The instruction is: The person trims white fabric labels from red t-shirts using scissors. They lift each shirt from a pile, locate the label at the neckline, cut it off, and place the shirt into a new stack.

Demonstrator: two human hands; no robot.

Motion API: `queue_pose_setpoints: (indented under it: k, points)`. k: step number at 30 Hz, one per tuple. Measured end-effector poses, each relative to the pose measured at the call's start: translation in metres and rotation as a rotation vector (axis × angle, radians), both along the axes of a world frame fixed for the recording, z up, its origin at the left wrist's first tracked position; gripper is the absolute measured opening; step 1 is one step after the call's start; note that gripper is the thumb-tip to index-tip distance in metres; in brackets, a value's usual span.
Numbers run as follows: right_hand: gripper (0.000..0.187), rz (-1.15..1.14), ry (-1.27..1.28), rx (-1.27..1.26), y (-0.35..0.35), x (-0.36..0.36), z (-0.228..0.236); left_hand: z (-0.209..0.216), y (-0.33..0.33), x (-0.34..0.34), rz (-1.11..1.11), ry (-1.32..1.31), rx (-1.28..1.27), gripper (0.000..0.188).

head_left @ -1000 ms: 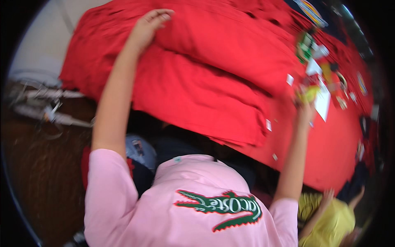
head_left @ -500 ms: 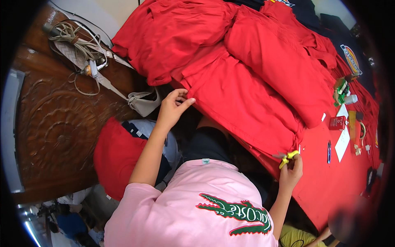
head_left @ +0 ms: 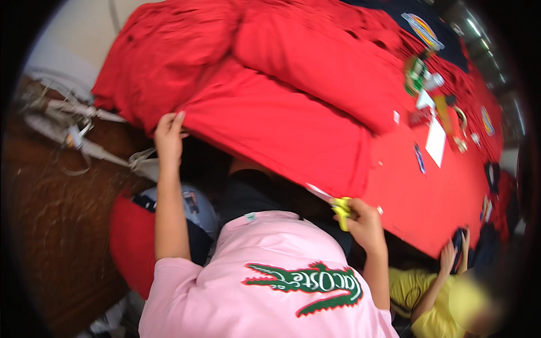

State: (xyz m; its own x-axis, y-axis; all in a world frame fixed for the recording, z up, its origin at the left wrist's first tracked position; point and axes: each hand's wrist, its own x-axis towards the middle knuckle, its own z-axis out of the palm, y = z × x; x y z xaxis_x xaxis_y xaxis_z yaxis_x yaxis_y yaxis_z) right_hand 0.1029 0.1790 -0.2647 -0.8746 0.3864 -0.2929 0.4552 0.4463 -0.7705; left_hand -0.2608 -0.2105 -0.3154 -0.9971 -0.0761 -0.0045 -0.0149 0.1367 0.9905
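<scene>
Along the near edge of the red counter (head_left: 428,208) lies the red cloth (head_left: 282,129), spread out flat. The left hand (head_left: 169,141) has its fingers pinched at the cloth's left end; the right hand (head_left: 366,224) has its fingers wrapped round yellow-handled scissors (head_left: 341,210), blades beside the cloth's edge. Rightward lie a blue pen (head_left: 419,158) and white paper (head_left: 435,142).

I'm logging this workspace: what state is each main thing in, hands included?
Red cloth: spread out, lightly creased
Scissors: held, blade opening unclear
Right hand: closed around scissors handles
Left hand: at cloth edge, grip unclear
Pen: lying on red table
White paper: lying flat
</scene>
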Motion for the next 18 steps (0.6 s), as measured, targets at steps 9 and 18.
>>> queue_pose_setpoints:
  k: [9,18]
  points:
    - [0.025,-0.608,0.347,-0.322,0.037,0.046,0.004,0.028,0.096,0.124,-0.666,0.808,-0.566,0.033]
    - [0.016,-0.627,0.363,-0.309,0.032,0.05,-0.006,0.043,0.155,0.132,-1.019,0.803,-0.554,0.016]
